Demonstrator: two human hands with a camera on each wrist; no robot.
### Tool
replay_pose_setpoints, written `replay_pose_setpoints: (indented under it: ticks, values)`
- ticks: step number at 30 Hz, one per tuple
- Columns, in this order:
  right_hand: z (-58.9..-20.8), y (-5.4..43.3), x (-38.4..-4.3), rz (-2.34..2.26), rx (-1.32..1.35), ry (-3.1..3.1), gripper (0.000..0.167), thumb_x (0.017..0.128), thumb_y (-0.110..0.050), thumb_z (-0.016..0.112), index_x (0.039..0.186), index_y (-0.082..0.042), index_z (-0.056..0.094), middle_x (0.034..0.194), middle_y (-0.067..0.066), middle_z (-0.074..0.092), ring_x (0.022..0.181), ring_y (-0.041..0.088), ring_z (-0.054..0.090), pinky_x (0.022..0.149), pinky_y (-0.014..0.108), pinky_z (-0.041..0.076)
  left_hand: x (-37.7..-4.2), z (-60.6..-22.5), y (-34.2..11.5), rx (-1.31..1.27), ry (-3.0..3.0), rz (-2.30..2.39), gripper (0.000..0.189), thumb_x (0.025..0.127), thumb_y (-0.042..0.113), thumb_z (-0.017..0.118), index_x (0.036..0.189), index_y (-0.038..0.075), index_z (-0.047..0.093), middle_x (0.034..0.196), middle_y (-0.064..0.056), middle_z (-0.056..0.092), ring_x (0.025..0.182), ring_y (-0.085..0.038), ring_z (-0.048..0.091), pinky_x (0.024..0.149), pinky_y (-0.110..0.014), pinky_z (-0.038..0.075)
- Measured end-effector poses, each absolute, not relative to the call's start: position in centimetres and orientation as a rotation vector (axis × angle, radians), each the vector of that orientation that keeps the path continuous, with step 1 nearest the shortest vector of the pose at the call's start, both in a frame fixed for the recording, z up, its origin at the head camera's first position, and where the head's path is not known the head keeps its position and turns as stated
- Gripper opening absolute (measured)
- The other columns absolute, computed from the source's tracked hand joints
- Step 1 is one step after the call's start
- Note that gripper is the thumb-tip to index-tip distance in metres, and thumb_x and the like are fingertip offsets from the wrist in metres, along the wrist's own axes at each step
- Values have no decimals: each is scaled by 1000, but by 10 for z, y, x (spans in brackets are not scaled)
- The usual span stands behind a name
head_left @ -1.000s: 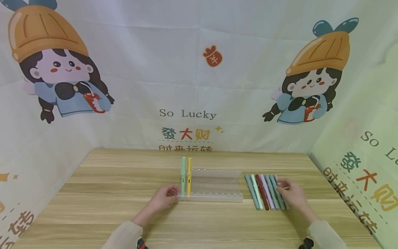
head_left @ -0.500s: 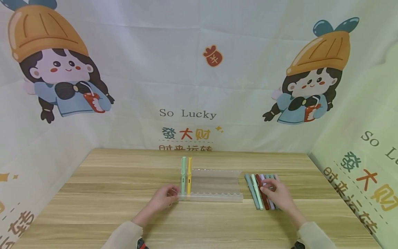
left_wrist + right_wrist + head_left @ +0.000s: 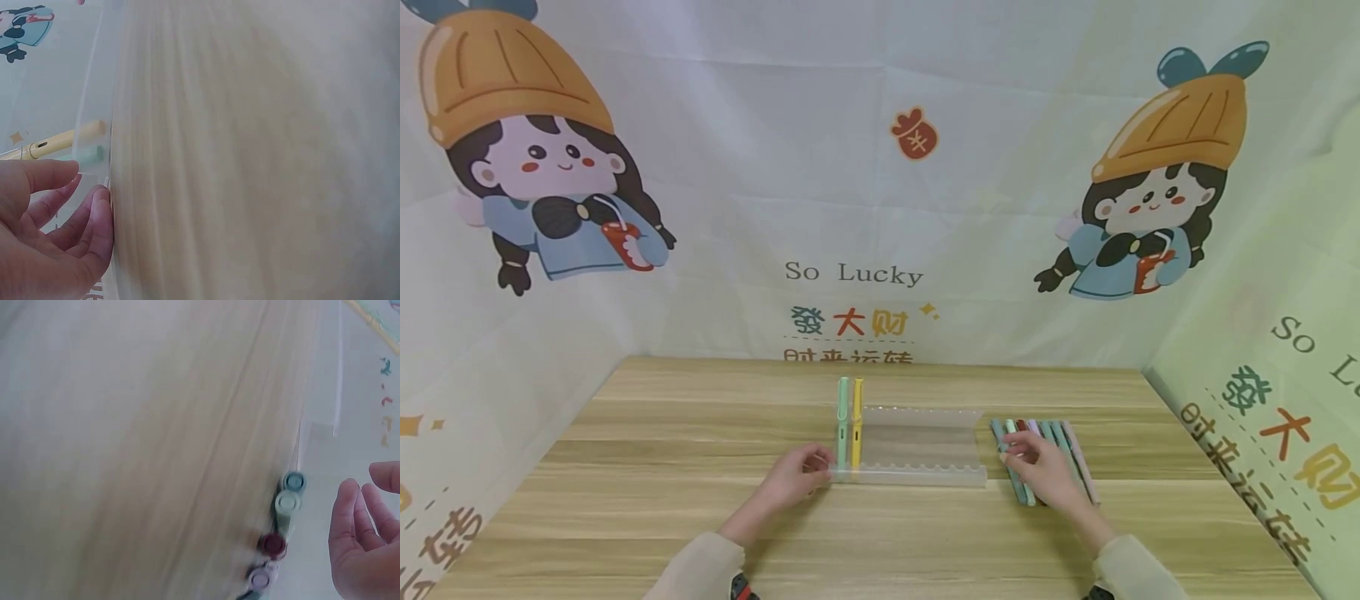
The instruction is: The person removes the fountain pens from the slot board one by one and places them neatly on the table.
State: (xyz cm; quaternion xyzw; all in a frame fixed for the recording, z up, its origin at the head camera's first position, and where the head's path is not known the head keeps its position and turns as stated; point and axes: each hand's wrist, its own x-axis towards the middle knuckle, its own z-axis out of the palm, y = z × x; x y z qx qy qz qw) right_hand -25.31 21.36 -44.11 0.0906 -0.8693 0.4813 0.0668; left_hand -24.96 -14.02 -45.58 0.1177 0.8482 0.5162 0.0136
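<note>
A clear plastic pen rack (image 3: 917,477) with notched edges lies on the table, a mint green pen (image 3: 842,437) and a yellow pen (image 3: 857,408) set in its left end. My left hand (image 3: 796,477) pinches the rack's left end between thumb and fingers. To the right of the rack, several pens lie side by side, from a teal pen (image 3: 1015,483) to a pink pen (image 3: 1081,462). Above the left part of this row hovers my right hand (image 3: 1047,471), thumb and fingers apart, holding nothing. In the right wrist view, ends of a pale green pen (image 3: 288,503), dark red pen (image 3: 274,545) and lilac pen (image 3: 261,578) show.
The wooden table (image 3: 880,542) ends at a printed cloth backdrop (image 3: 760,167) behind and at both sides. Bare wood runs in front of the rack and to its left.
My right hand has moved left across the pen row, from the pink end to the teal end, uncovering the right-hand pens. The left hand and rack have stayed put.
</note>
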Motion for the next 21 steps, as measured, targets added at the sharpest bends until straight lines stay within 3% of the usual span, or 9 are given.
replay_pose_setpoints:
  ticks: [6, 21]
  values:
    - [-442, 201, -253, 1501, 304, -2615, 24, 80, -1, 60, 104, 4, 57, 83, 8, 57, 72, 18, 55, 53, 25, 48, -250, -455, -141, 381, 2647, 1601, 13, 79, -5, 57, 92, -4, 55, 81, -9, 55, 75, -21, 52, 56, -31, 47]
    - [-441, 171, -255, 1653, 389, -2545, 25, 80, 3, 58, 104, 5, 56, 89, 19, 58, 72, 19, 56, 55, 27, 49, -249, -455, -141, 380, 2641, 1607, 14, 78, -5, 58, 92, -4, 55, 81, -9, 55, 75, -22, 52, 55, -31, 46]
